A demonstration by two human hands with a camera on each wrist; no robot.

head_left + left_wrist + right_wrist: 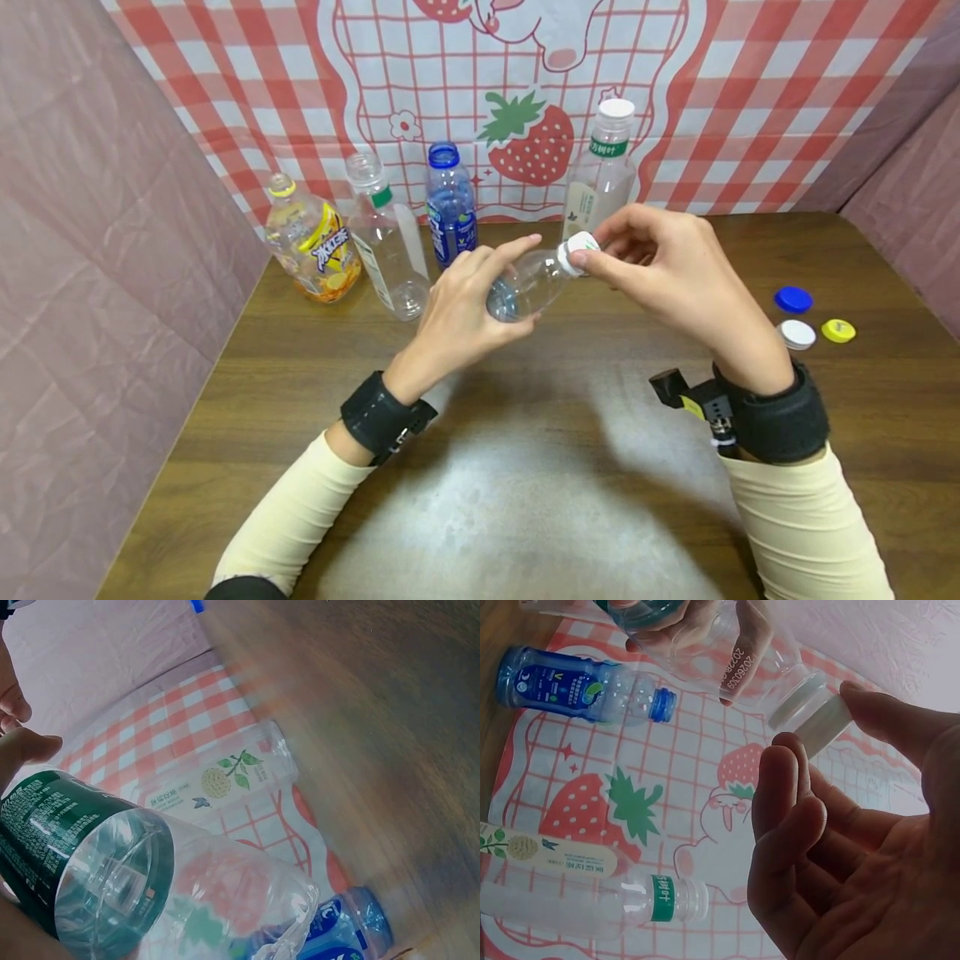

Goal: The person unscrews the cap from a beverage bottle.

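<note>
Left hand (459, 302) grips clear bottle (538, 282) above bench (525, 467) centre; right hand (678, 271) pinches its white cap (582, 242), seating unclear. Tally: far-right bottle (602, 179) capped, three far-left bottles (384, 242) uncapped, three loose caps (797, 333) right.

A clear plastic bottle (537, 282), small and see-through, is held aloft over the rear half of a wooden table (487, 517), about midway between its left and right edges. It tilts, neck raised toward the table's right edge, base low toward the left, with a dark green label wrapped near the base. A white cap (581, 252) printed in green sits at its mouth; how tightly cannot be told.
</note>
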